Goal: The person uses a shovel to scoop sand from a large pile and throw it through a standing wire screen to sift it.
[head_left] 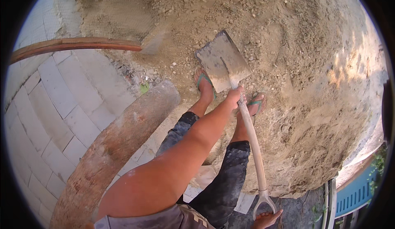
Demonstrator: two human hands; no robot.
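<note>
Head view: the shovel (230, 70) hangs mid-frame over the sand pile (288, 44), left hand (235, 94) clenched round its shaft, right hand (267, 219) grasping the handle at bottom, the blade just beside the sandalled feet (205, 83), so a slip could strike toes.

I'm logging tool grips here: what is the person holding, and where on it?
A shovel: the left hand grips the shaft just behind the blade, and the right hand holds the D-handle at the end.

Bright daylight — fisheye bend, dark rim.
</note>
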